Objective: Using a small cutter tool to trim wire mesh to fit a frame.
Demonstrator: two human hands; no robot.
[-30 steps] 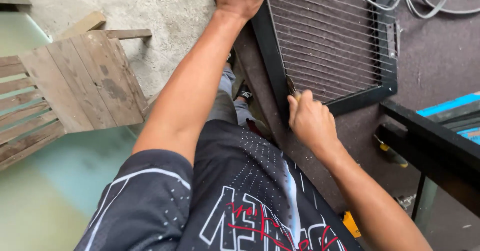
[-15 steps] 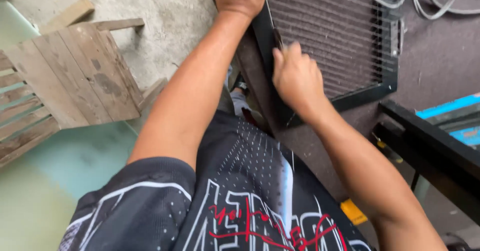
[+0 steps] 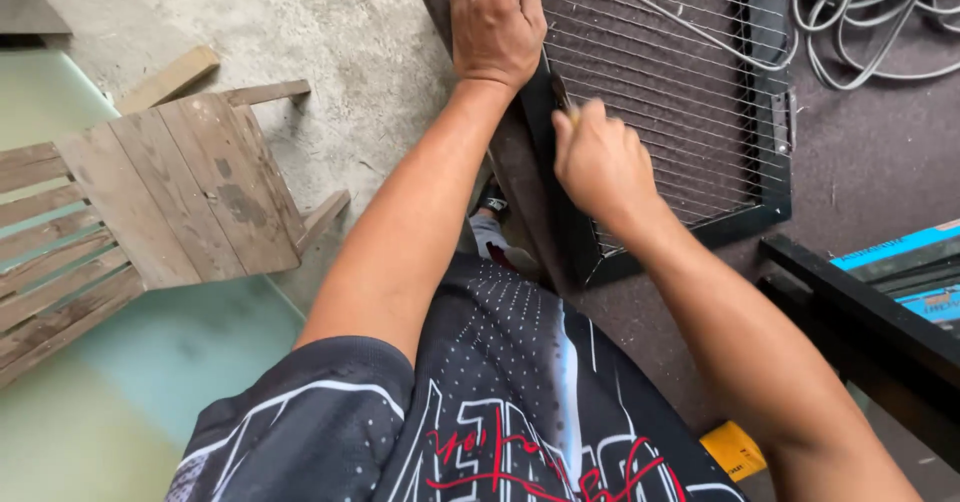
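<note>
Right hand (image 3: pixel 600 162) climbed the grille frame's (image 3: pixel 775 112) left edge.

Wooden chair (image 3: pixel 150 212) left of wire grille (image 3: pixel 680 92); cables (image 3: pixel 880 22) right.

You wear a black short-sleeved jersey (image 3: pixel 480 412) with white dotted panels, white outlined lettering and red script, both forearms bare below the sleeves, and a grey shoe (image 3: pixel 495 240).

Tool (image 3: pixel 558 90) in right fist (image 3: pixel 600 162) — mostly hidden
</note>
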